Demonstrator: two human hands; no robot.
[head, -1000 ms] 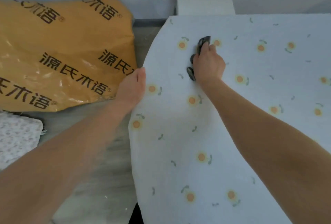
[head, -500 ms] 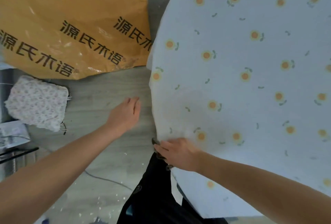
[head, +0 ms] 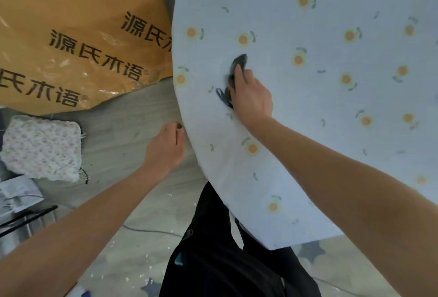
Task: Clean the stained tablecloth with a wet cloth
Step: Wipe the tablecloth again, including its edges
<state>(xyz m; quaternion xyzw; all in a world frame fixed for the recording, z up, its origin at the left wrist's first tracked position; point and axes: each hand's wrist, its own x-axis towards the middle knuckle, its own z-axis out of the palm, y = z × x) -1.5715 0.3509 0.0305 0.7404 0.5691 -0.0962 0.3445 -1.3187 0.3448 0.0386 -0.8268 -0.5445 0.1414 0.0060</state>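
The tablecloth (head: pixel 296 97), pale with orange flower prints, lies spread over the round desk, and the dark cloth (head: pixel 239 60) is down flat on it near the left edge. The right hand (head: pixel 252 97) presses on top, fingers curled round the cloth, most of which is hidden beneath the palm. The left hand (head: pixel 166 147) hangs just beside the tablecloth's edge, fingers loosely curled, holding nothing; whether it touches the edge is hard to tell. Out on the floor (head: pixel 132 116) sits a big orange bag (head: pixel 71 24), cut off by the frame, contents hidden. Beside it lies a floral cushion (head: pixel 42 147).
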